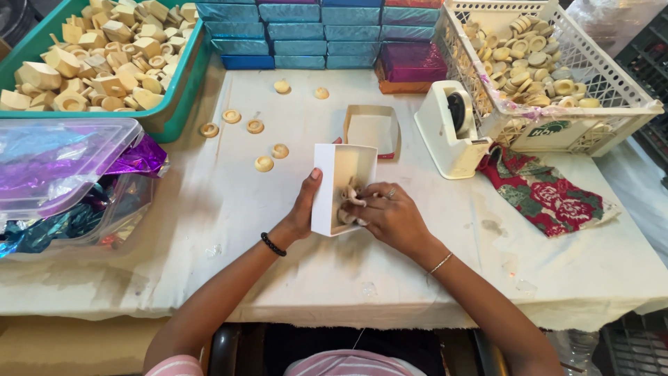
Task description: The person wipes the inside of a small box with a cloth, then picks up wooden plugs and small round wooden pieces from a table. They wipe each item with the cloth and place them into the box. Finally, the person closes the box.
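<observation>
Gripping small white box [339,182] mid-table, left hand [300,209] clasps its side, right hand [388,217] pinches half-hidden wooden pieces [350,198] inside, tape dispenser [451,129] and empty box tray [371,131] behind, loose wooden rings [254,126] nearby

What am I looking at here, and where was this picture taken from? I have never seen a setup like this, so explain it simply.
There is no machine here: a person works with two bare hands, and the single picture comes from a camera worn on their head, looking down at a cloth-covered table. The left hand steadies a small white cardboard box by its side. The right hand holds small pale wooden pieces at the box's open face. Loose wooden rings lie on the cloth, with a second open box behind. A green bin on the left holds more wooden parts, a white basket on the right holds rings, and a tape dispenser stands beside it. Shiny wrapped boxes are stacked at the back, and a flowered cloth lies on the right.
</observation>
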